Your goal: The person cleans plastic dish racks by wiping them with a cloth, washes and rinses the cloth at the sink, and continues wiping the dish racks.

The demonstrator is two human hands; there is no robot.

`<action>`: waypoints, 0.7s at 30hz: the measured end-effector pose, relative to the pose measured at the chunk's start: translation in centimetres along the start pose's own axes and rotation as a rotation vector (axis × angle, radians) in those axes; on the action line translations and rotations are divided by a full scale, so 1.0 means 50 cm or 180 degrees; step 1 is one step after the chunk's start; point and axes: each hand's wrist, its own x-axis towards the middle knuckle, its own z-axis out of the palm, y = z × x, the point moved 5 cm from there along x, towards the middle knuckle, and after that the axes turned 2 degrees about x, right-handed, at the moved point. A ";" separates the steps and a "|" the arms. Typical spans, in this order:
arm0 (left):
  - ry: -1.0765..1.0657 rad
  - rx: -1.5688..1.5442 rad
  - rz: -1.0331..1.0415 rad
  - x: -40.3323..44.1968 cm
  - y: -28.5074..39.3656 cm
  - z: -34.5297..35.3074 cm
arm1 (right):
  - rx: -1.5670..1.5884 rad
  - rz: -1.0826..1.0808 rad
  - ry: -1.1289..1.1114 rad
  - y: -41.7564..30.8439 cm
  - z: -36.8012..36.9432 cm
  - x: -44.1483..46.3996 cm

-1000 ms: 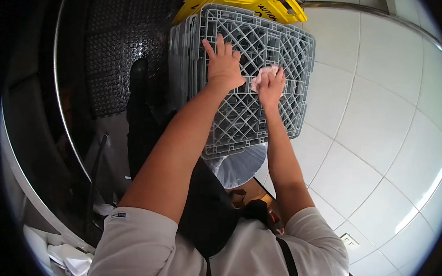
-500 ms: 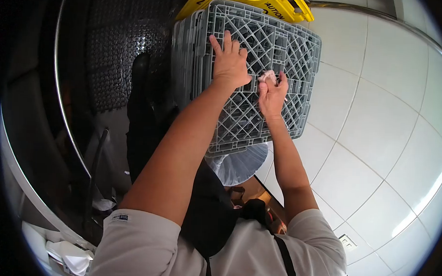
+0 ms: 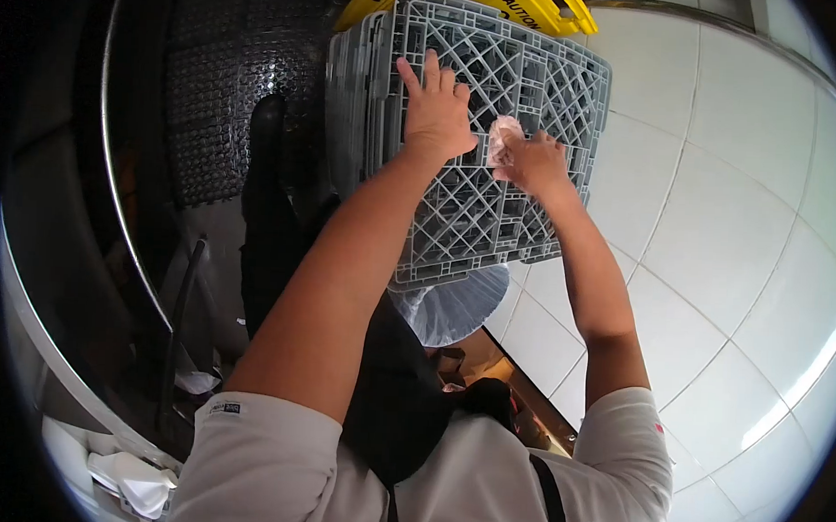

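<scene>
A grey plastic crate (image 3: 495,176) with a diamond lattice stands in front of me, its grid side toward me. My left hand (image 3: 440,114) rests on the upper left part of that lattice, fingers spread, holding nothing. To the right of it, my right hand (image 3: 535,162) grips a crumpled pale pink cloth (image 3: 504,141) against the lattice. Part of the cloth is hidden under the fingers, and I cannot tell whether it is cloth or paper.
Behind the crate is a yellow caution sign (image 3: 464,7). White tiles (image 3: 715,198) cover the right side. A bin with a clear plastic liner (image 3: 458,308) stands below the crate. On the left are a black studded mat (image 3: 216,97) and a curved metal rail (image 3: 125,205).
My right hand has turned, its elbow swinging out to the right, and the pink cloth has shifted slightly up and shows more. My left hand stays in about the same place on the crate.
</scene>
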 end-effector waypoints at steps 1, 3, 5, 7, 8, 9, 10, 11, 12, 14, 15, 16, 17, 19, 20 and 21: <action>-0.0050 -0.0007 -0.0023 0.000 0.001 -0.002 | -0.0061 -0.0133 0.0098 0.006 0.009 0.014; -0.0103 -0.0058 0.0002 -0.002 0.001 -0.006 | 0.0282 -0.0463 0.0753 0.006 -0.002 0.011; -0.0075 0.0004 0.0003 -0.005 -0.002 -0.009 | 0.1337 -0.0386 0.1017 0.016 0.009 0.031; -0.0081 -0.0056 0.0016 -0.006 -0.005 -0.010 | 0.1817 -0.0479 0.1523 0.009 0.006 0.009; -0.0102 -0.0094 0.0028 -0.006 -0.005 -0.008 | 0.2173 -0.0541 0.1699 0.015 0.010 -0.002; 0.0009 -0.0143 0.0032 -0.008 -0.005 -0.006 | 0.2543 -0.0584 0.1853 0.025 0.019 -0.007; 0.0029 -0.0153 0.0027 -0.008 -0.006 -0.006 | 0.3114 -0.0407 0.1826 0.048 0.045 -0.001; 0.0041 -0.0159 0.0035 -0.009 -0.006 -0.006 | 0.3688 -0.0202 0.1788 0.069 0.074 0.000; 0.0055 -0.0158 0.0050 -0.011 -0.005 -0.006 | 0.4262 0.0021 0.1748 0.088 0.105 0.002; 0.0108 -0.0174 0.0049 -0.012 -0.004 -0.005 | 0.3592 0.0069 0.2100 0.081 0.064 -0.020; 0.0115 -0.0168 0.0049 -0.012 -0.003 -0.003 | 0.3259 0.0097 0.2266 0.073 0.034 -0.034; 0.0121 -0.0159 0.0050 -0.013 -0.003 -0.004 | 0.2926 0.0126 0.2423 0.068 0.021 -0.044; 0.0081 -0.0142 0.0044 -0.013 -0.003 -0.004 | 0.2755 0.0337 0.1906 0.073 0.040 -0.026; 0.0014 -0.0118 0.0032 -0.012 -0.002 -0.008 | 0.2008 -0.0438 0.2199 0.052 0.029 -0.012; -0.0038 -0.0124 0.0032 -0.012 -0.001 -0.011 | 0.1618 -0.0827 0.2327 0.038 0.027 -0.010; -0.0090 -0.0129 0.0027 -0.013 -0.001 -0.013 | 0.1628 -0.0820 0.2325 0.038 0.033 -0.010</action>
